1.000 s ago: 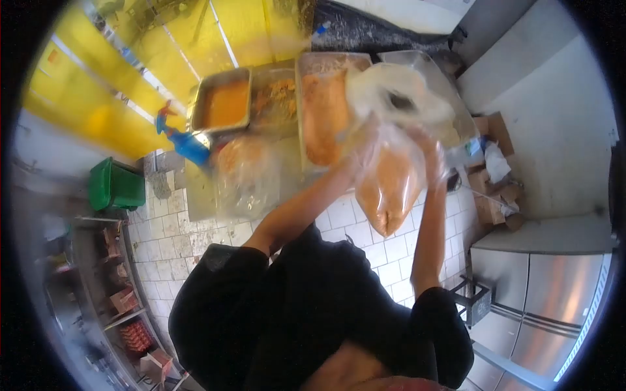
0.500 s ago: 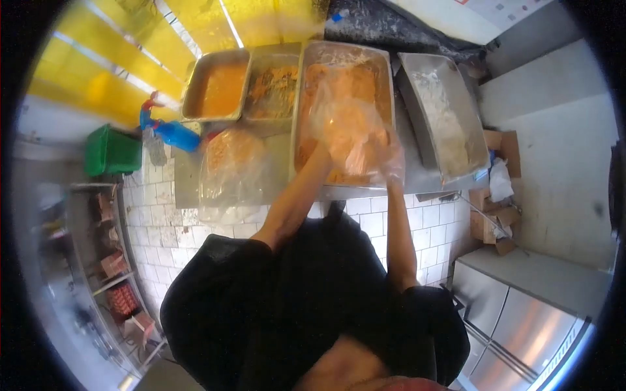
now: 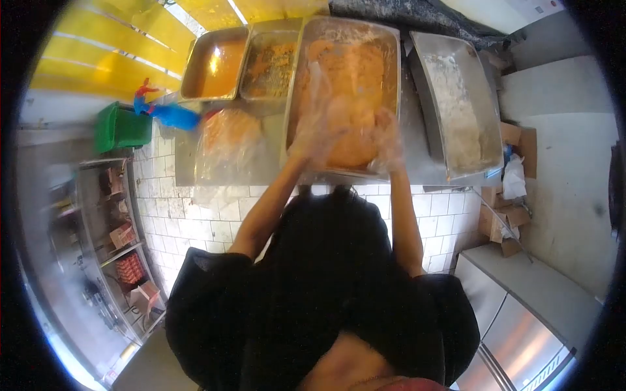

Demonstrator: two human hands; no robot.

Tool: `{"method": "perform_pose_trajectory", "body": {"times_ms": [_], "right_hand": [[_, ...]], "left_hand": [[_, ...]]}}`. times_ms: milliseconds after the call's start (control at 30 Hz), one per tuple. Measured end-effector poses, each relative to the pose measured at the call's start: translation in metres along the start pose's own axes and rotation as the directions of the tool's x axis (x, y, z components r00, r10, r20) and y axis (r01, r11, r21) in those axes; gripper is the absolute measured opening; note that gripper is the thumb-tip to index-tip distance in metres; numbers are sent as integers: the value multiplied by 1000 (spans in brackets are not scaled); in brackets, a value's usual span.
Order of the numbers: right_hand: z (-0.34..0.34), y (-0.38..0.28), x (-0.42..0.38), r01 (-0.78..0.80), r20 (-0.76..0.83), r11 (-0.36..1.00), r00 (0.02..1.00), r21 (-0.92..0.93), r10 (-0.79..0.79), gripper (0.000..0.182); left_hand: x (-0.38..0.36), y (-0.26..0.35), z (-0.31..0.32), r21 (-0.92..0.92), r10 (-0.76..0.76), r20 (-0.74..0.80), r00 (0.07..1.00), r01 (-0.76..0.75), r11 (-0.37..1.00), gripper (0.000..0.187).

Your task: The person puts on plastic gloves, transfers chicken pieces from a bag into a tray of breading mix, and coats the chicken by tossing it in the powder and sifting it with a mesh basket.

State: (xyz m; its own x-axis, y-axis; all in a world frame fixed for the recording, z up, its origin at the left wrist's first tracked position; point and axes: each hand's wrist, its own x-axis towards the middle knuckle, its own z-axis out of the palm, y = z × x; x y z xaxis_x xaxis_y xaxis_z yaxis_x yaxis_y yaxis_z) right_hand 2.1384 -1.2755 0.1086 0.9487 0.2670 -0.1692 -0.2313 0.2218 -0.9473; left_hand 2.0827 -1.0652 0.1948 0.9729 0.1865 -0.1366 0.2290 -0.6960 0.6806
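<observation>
Between left hand [image 3: 313, 138] and right hand [image 3: 388, 142], grips too blurred to tell, lies orange mixture [image 3: 352, 148].

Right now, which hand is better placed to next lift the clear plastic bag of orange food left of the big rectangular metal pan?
Left, most likely: the left hand is over the left side of the pan, nearer the bag; the right hand is over the right side, farther away.

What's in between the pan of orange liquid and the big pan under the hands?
A metal pan with orange bits scattered inside; the head view shows it between the pan of orange liquid and the big pan.
</observation>
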Motion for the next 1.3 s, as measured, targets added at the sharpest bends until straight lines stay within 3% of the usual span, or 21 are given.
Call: {"method": "perform_pose_trajectory", "body": {"times_ms": [67,100,133,200,233,267,333,400,533,633,700,733,767,833,900,933,967,1033,1133,1233,1300], "right_hand": [[-4,10,-11,252,59,695,955,-673,-289,50],[-3,10,-23,252,58,696,955,-672,-290,50],[1,9,-39,244,133,395,948,-886,-288,39],[3,10,-45,212,193,41,943,-976,-271,30],[3,14,-43,183,150,125,959,-975,-239,28],[2,17,-41,153,111,207,973,-966,-200,27],[2,8,-34,180,156,172,977,-969,-146,19],[3,-5,-24,216,205,132,975,-967,-91,21],[21,-42,-27,271,188,303,943,-914,-276,21],[23,-48,-24,316,191,376,924,-871,-332,23],[21,-49,-17,302,209,368,939,-879,-272,20],[20,-50,-15,217,152,347,967,-913,-205,20],[19,-50,-15,126,85,321,987,-939,-137,19],[18,-51,-17,275,186,324,941,-905,-281,17],[23,-54,-16,416,274,305,868,-857,-414,16],[30,-60,-16,479,311,249,808,-842,-500,14],[35,-67,-13,535,349,185,738,-824,-578,12],[39,-79,-2,597,373,219,704,-771,-604,15],[50,-116,3,613,352,323,726,-721,-591,18],[62,-160,3,554,280,446,792,-703,-542,19],[69,-177,9,546,252,502,804,-671,-538,20]], "left_hand": [[31,-48,41,248,128,56,990,-138,959,62],[34,-51,45,291,169,82,982,-186,939,59],[33,-38,36,331,210,107,972,-233,914,56],[29,-7,16,25,-45,1,999,45,999,26],[33,-18,27,30,-37,5,999,37,999,26],[38,-38,46,-492,115,-1,993,-101,864,19],[35,-39,47,-863,245,-88,966,-196,465,18],[30,-32,39,-863,278,-44,959,-177,473,17],[43,-16,14,-831,418,88,904,-165,531,21],[55,-3,-1,-997,525,72,848,70,24,35],[53,1,-21,-957,497,230,836,287,-38,46],[54,0,-27,-960,497,226,838,279,-33,46],[58,0,-31,-993,621,113,776,65,101,46],[53,22,-48,-965,746,33,665,-174,198,46],[42,60,-76,-967,662,-224,715,-248,-59,41],[35,79,-94,-968,662,-220,716,-246,-56,41],[30,98,-112,-897,420,-50,906,-226,380,44],[40,88,-116,-684,79,4,997,-55,727,46],[95,45,-110,-835,322,-35,946,-205,510,57],[100,53,-121,-701,263,-25,965,-204,684,64],[85,85,-139,-339,152,-52,987,-160,927,60]]}}
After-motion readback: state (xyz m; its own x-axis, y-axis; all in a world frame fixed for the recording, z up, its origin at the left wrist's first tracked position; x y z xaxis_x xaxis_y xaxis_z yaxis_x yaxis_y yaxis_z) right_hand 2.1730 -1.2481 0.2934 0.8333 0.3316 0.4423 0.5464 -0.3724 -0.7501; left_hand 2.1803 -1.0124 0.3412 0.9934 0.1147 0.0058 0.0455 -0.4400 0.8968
